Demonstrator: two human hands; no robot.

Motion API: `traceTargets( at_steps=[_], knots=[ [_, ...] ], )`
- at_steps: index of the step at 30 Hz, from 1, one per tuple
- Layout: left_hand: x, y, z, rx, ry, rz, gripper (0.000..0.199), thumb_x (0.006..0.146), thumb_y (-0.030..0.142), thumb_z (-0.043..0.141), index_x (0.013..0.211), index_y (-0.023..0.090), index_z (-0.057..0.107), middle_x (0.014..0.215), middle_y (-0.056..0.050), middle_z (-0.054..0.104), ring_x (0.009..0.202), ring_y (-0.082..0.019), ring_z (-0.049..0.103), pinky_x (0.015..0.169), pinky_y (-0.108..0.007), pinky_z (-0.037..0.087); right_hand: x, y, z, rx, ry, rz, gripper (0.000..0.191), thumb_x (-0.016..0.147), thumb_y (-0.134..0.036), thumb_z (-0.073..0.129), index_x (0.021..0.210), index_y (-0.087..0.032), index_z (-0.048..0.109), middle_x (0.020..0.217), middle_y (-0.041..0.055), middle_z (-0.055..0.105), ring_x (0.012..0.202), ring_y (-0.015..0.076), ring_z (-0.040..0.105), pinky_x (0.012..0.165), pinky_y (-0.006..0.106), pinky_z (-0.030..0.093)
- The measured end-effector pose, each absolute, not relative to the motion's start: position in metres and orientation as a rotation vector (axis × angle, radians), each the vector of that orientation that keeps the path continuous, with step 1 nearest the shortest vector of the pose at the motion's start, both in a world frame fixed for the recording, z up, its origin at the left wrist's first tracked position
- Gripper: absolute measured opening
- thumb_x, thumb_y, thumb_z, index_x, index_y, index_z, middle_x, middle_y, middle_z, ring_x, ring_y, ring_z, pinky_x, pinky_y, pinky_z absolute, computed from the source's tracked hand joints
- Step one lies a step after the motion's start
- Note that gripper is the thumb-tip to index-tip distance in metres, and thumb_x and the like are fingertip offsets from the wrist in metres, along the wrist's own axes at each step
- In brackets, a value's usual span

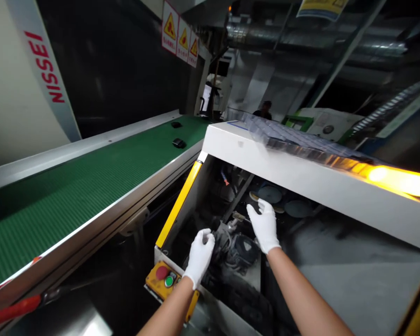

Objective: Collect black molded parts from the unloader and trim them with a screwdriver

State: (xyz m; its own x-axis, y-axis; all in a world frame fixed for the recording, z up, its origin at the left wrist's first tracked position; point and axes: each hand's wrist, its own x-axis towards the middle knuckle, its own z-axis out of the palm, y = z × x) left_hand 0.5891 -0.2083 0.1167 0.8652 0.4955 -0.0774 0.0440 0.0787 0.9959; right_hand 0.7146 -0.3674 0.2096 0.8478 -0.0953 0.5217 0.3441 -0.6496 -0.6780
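Note:
My left hand (200,254) wears a white glove and hovers just above the front edge of the machine opening, beside a yellow control box (164,279) with a red and a green button. Its fingers are loosely curled, and a gap shows between thumb and forefinger. My right hand (265,227), gloved too, reaches deeper into the opening with thumb and fingers apart. Nothing shows in either hand. Between and below them lies a dark metal mechanism (243,249). Beyond my right fingertips are round grey discs (270,194), partly in shadow.
A green conveyor belt (91,177) runs along the left, carrying two small black parts (178,143). A white cover (283,161) spans the opening, with a plastic-wrapped tray (301,137) on it. Yellow edge strips (178,205) flank the opening. A person (265,111) is far back.

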Motion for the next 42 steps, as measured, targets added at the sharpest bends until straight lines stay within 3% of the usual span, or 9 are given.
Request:
traceTargets(
  at_steps=[5,10,18,21,25,28,32,37,42],
  knots=[
    [0.537,-0.196,0.107,1.403,0.486,0.329,0.026,0.080,0.041,0.052,0.091,0.019,0.062,0.084,-0.004,0.066,0.081,-0.019,0.060,0.077,-0.030,0.048,0.736,-0.331,0.187,-2.205,-0.040,-0.544,0.052,0.071,-0.056,0.062,0.102,-0.015,0.064,0.098,0.0145,0.070,0.086,0.0252,0.065,0.080,0.037,0.051],
    [0.509,-0.182,0.094,1.325,0.550,0.284,0.030,0.079,0.044,0.053,0.092,0.019,0.063,0.089,-0.006,0.069,0.088,-0.021,0.064,0.085,-0.032,0.050,0.739,-0.317,0.179,-2.210,0.169,-0.644,0.044,0.073,-0.047,0.056,0.104,-0.017,0.064,0.095,0.0135,0.071,0.082,0.0264,0.063,0.076,0.038,0.048],
    [0.483,-0.170,0.082,1.502,0.553,0.230,0.036,0.077,0.050,0.052,0.095,0.022,0.067,0.102,-0.007,0.072,0.103,-0.025,0.065,0.100,-0.037,0.048,0.736,-0.307,0.181,-2.273,0.185,-0.749,0.055,0.075,-0.050,0.054,0.118,-0.018,0.061,0.090,0.0105,0.073,0.074,0.0235,0.064,0.067,0.033,0.048],
    [0.467,-0.158,0.070,1.562,0.528,0.213,0.036,0.077,0.051,0.053,0.095,0.024,0.068,0.104,-0.006,0.072,0.105,-0.025,0.065,0.100,-0.037,0.049,0.716,-0.321,0.198,-2.310,0.089,-0.796,0.063,0.075,-0.056,0.056,0.123,-0.015,0.058,0.101,0.0120,0.072,0.086,0.0255,0.065,0.075,0.035,0.049],
    [0.433,-0.133,0.054,1.610,0.615,0.244,0.034,0.081,0.051,0.051,0.094,0.025,0.068,0.103,-0.005,0.073,0.103,-0.025,0.066,0.097,-0.037,0.051,0.693,-0.371,0.213,-2.358,0.201,-0.916,0.072,0.074,-0.056,0.059,0.131,-0.011,0.052,0.130,0.0268,0.055,0.117,0.0436,0.051,0.096,0.056,0.035],
    [0.406,-0.119,0.042,1.686,0.693,0.274,0.030,0.083,0.047,0.051,0.094,0.024,0.067,0.104,-0.005,0.073,0.102,-0.024,0.067,0.094,-0.036,0.053,0.702,-0.408,0.204,-2.361,0.438,-0.853,0.082,0.069,-0.054,0.065,0.135,-0.008,0.049,0.129,0.0304,0.055,0.117,0.0422,0.053,0.091,0.051,0.040],
    [0.385,-0.111,0.016,1.905,0.752,0.318,0.029,0.088,0.035,0.046,0.104,0.021,0.066,0.107,-0.008,0.072,0.103,-0.024,0.067,0.096,-0.040,0.052,0.721,-0.422,0.178,-2.298,0.502,-0.755,0.068,0.072,-0.043,0.064,0.130,-0.009,0.055,0.114,0.0256,0.066,0.106,0.0328,0.062,0.084,0.039,0.046],
    [0.397,-0.116,0.003,2.323,0.377,0.471,0.051,0.082,0.010,0.040,0.129,0.020,0.056,0.127,-0.011,0.063,0.119,-0.024,0.057,0.107,-0.045,0.044,0.724,-0.413,0.167,-2.271,0.564,-0.841,0.067,0.073,-0.041,0.063,0.134,-0.016,0.050,0.120,0.0210,0.064,0.107,0.0338,0.061,0.087,0.044,0.045],
    [0.429,-0.131,0.019,2.625,0.207,-0.026,0.060,0.076,0.007,0.043,0.135,0.017,0.051,0.137,-0.015,0.056,0.124,-0.034,0.052,0.105,-0.054,0.041,0.714,-0.417,0.182,-2.258,0.478,-0.749,0.080,0.071,-0.050,0.068,0.138,-0.012,0.044,0.121,0.0221,0.062,0.106,0.0314,0.060,0.084,0.042,0.045]
  ],
)
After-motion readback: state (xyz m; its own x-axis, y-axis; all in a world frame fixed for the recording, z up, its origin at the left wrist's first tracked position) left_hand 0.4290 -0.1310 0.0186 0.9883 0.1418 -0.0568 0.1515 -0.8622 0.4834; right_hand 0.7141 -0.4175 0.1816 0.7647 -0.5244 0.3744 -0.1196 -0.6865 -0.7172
